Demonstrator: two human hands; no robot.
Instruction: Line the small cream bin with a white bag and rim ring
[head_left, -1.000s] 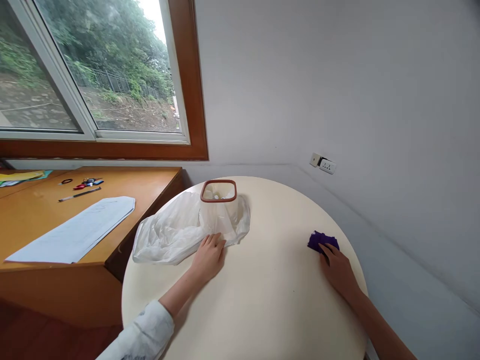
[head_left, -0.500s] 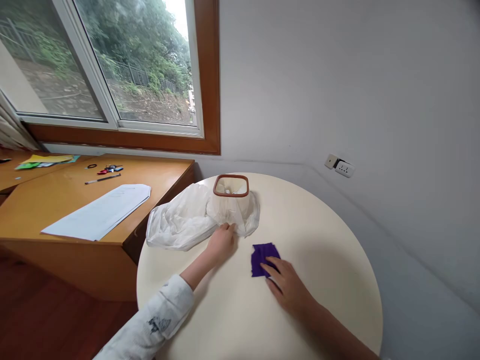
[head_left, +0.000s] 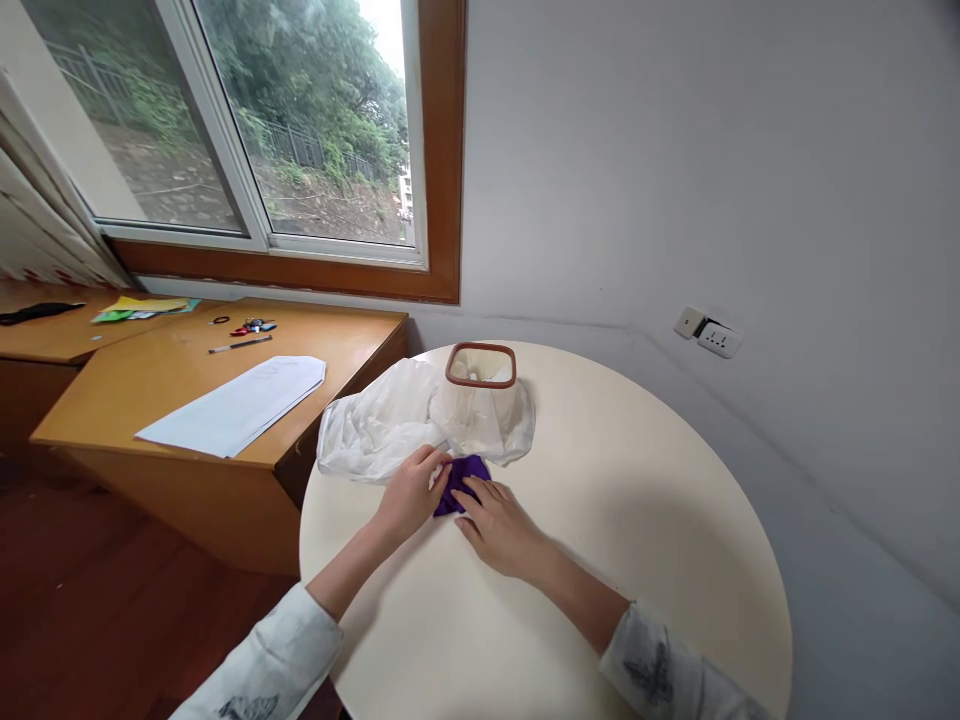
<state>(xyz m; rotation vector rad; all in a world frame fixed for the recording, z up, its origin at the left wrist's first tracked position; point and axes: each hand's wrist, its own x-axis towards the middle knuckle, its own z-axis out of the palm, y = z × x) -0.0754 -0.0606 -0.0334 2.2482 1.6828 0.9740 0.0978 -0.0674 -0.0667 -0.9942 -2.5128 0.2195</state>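
Note:
A small purple cloth point(head_left: 469, 470) lies on the cream round table point(head_left: 600, 450), just in front of a small bin. My left hand point(head_left: 409, 495) is at the cloth's left edge, thumb and fingertips pinched together on it. From the right, my right hand point(head_left: 501, 528) rests on the cloth with its fingers spread, covering part of it. The bin point(head_left: 480, 410) has a brown rim and a white plastic liner, with some pale bits inside. Its loose bag point(head_left: 375, 425) spreads out on the table to the left, close behind my left hand.
A wooden desk point(head_left: 172, 390) stands at the left with a stack of paper point(head_left: 240, 405), a pen point(head_left: 240, 344), keys point(head_left: 255, 326) and coloured sheets point(head_left: 142, 308). Behind are a window point(head_left: 315, 130) and a wall with a socket point(head_left: 720, 339).
My right hand has slid the purple cloth left, up to my left hand near the bin. My left hand now pinches its edge. The view has shifted slightly left.

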